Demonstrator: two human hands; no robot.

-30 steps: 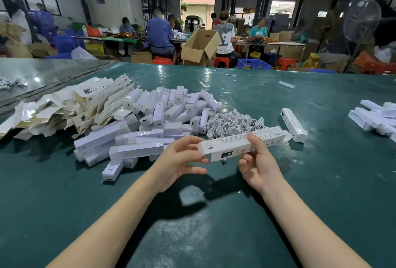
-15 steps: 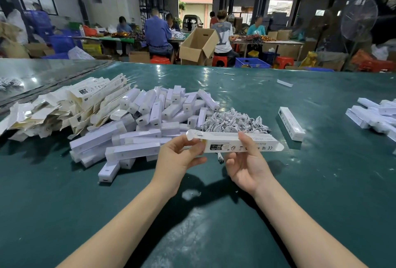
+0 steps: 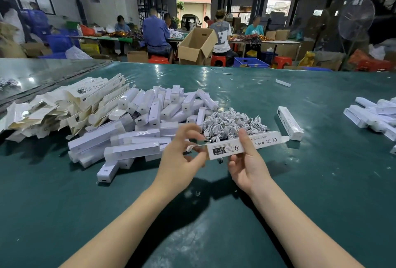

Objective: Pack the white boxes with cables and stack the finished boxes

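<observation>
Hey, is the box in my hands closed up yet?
Open. On the box, tuck flaps stick out at both ends; the left hand pinches one, the right hand grips the middle.

- Seen only as two forearms and two grips, with the rest of the body outside the view.
- Left forearm: bare along its whole visible length, smooth and slender, narrowing toward the wrist.
- Right forearm: likewise bare, of the same slim build, widest at the lower edge of the view.
- Left grip: bare, with slim fingers and a plain wrist.
- Right grip: bare, with a long straight thumb; nails too small to judge.
</observation>
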